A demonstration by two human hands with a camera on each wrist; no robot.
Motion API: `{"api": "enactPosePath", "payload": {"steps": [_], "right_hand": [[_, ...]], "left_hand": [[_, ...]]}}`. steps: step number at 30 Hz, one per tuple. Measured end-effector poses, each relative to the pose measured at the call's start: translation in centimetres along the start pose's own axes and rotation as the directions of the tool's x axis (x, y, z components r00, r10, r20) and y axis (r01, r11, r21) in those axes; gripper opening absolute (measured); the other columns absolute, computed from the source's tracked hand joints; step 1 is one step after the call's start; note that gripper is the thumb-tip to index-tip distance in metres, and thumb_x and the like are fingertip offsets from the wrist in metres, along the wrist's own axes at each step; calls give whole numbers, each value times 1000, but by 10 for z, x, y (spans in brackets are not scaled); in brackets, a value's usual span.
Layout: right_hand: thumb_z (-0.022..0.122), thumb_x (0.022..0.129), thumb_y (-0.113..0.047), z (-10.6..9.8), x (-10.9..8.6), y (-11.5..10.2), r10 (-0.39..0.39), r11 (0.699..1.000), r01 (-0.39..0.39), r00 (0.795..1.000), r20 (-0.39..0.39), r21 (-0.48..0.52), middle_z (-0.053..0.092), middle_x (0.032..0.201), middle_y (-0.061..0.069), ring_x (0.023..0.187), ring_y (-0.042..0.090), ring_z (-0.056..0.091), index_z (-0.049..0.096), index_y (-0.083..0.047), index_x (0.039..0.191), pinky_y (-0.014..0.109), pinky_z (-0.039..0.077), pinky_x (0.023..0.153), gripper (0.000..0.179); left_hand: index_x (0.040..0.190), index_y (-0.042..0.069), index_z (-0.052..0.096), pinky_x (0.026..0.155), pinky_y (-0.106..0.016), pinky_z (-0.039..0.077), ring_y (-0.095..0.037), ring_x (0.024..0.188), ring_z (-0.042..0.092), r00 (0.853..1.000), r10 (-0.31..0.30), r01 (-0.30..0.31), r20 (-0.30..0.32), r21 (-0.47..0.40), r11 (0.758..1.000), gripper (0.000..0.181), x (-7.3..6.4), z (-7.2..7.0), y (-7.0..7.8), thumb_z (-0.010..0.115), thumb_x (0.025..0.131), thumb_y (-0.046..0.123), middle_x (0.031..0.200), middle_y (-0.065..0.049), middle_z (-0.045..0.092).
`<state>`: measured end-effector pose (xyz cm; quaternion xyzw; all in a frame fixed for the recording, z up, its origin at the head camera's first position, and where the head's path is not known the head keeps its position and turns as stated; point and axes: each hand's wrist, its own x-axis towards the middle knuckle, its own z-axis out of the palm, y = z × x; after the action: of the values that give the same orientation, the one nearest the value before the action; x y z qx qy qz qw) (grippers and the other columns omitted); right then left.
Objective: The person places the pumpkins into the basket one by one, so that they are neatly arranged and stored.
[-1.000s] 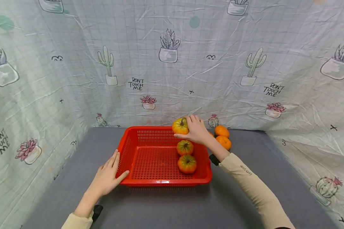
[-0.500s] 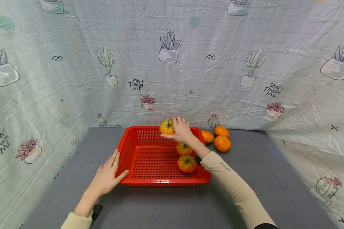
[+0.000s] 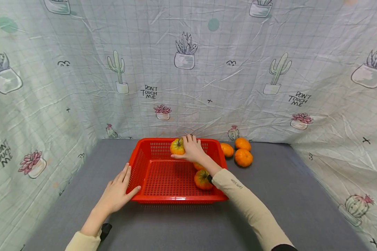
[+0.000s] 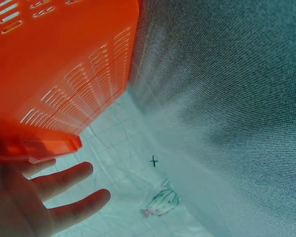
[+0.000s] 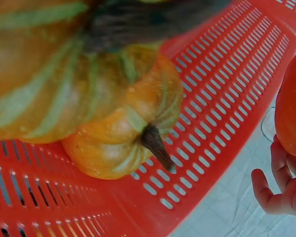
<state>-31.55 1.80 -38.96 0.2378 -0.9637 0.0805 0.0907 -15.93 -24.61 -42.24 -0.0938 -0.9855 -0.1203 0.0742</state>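
My right hand [image 3: 193, 149] grips a small yellow-orange pumpkin [image 3: 177, 147] by its right side, inside the back part of the red plastic basket [image 3: 179, 199]. In the right wrist view the fingers [image 5: 281, 182] touch the underside of that pumpkin at the right edge. Two more pumpkins lie along the basket's right side: the front pumpkin [image 3: 202, 180] and one behind it, partly hidden by my right wrist. My left hand [image 3: 114, 195] rests with straight fingers on the basket's left rim. The left wrist view has its fingers [image 4: 64, 180] spread beside the basket's outer wall.
Three orange pumpkins sit on the grey table [image 3: 270, 181] behind and right of the basket: one by the rim [image 3: 227, 150], a rear pumpkin [image 3: 243, 144] and a nearer pumpkin [image 3: 243, 158]. A patterned cloth [image 3: 213, 83] hangs around the table's back and sides.
My right hand has carried its pumpkin leftward past the basket's right side, then down into the back of the basket. The left hand has stayed on the rim.
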Motion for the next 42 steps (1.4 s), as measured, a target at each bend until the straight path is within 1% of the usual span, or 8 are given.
{"api": "enactPosePath", "payload": {"steps": [7,15,20,24,27,32,36,42], "right_hand": [[52,69,-71,7,0,3,-20,999,21,999,49,-27,37,126,13,115,33,34,35,-11,131,46,35,81,88],[56,69,-69,20,-1,7,-7,998,17,988,155,-66,34,121,14,113,31,32,33,-17,134,51,31,88,86],[51,72,-70,26,-2,8,6,988,28,976,217,-152,32,129,12,119,30,31,30,-16,137,55,30,95,88],[52,74,-66,28,-3,9,5,985,38,968,251,-168,32,134,11,122,29,30,30,-12,137,56,29,96,86],[58,73,-61,27,-4,11,-6,986,51,962,273,-159,32,137,10,125,29,28,31,-11,137,57,28,97,85],[63,72,-56,23,-6,12,-21,988,65,955,296,-141,34,138,9,126,28,27,32,-9,135,57,28,98,84],[64,71,-57,21,-6,13,-28,988,72,955,296,-138,36,137,9,125,29,28,35,-8,132,56,28,98,84],[61,69,-62,23,-6,14,-22,983,73,957,290,-169,38,131,10,122,28,30,40,-10,129,55,29,98,82]], "left_hand": [[140,-4,18,89,-64,31,-42,126,32,1000,-5,5,-1,-1,1000,86,0,0,-2,46,84,55,148,-20,16],[141,-3,18,89,-64,31,-41,126,32,1000,-8,8,2,0,1000,86,0,1,-1,46,84,55,148,-20,16],[141,-3,17,89,-64,31,-41,126,31,1000,-16,16,5,-4,1000,86,-1,2,-1,47,83,54,148,-20,16],[141,-3,18,89,-64,31,-41,126,32,1000,-17,17,7,-5,1000,86,-2,2,0,47,83,54,148,-20,16],[141,-3,18,89,-64,31,-41,126,31,1000,-14,14,8,-4,1000,86,-2,1,0,46,83,54,148,-20,16],[141,-3,18,89,-64,31,-41,127,31,1000,-12,12,7,-1,1000,85,-2,0,2,45,84,55,148,-20,16],[141,-3,18,88,-64,31,-42,126,32,1000,-10,10,6,1,1000,85,-2,-1,3,46,84,54,148,-20,16],[141,-2,17,89,-64,31,-42,126,32,1000,-17,17,12,5,1000,86,-2,-1,4,45,84,55,148,-20,16]]}}
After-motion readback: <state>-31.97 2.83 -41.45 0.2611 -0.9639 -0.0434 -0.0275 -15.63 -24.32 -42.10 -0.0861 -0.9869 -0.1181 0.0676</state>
